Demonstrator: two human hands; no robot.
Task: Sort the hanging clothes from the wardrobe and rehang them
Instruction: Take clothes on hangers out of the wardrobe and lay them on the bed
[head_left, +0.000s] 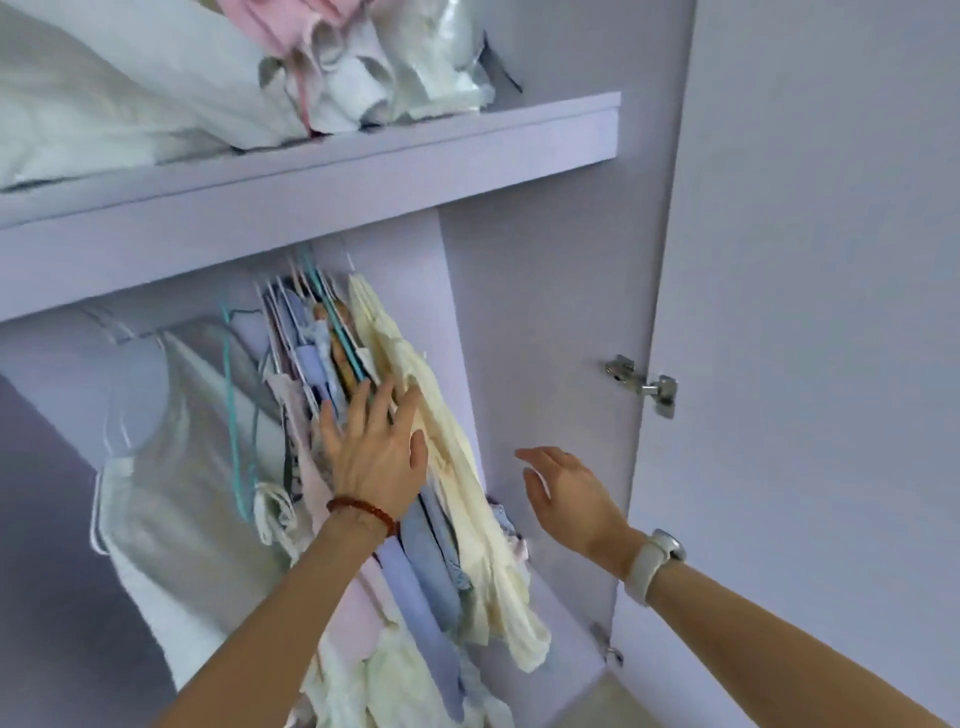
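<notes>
Left hand (375, 447) is lying flat on the packed bunch of hanging clothes (363, 467), fingers straight and spread, gripping nothing; likely pressing the bunch toward the wardrobe's right side wall (545, 338) or feeling for a gap between hangers. Right hand (563, 493) is hovering apart from the clothes, just in front of that side wall, fingers relaxed and slightly curved, holding nothing; probably getting ready to take one garment. The bunch is hanging crowded at the right end of the hanging space, under the shelf (311, 171), with the cream garment (467, 493) outermost on the right, nearest the wall. A white sleeveless top (171, 493) is hanging alone, well apart toward the left end. The rail itself is hidden behind the shelf front. Folded laundry (322, 67) is sitting on the shelf, near its front edge. Door (805, 312) is standing open on the right, hinge (644, 384) showing.
</notes>
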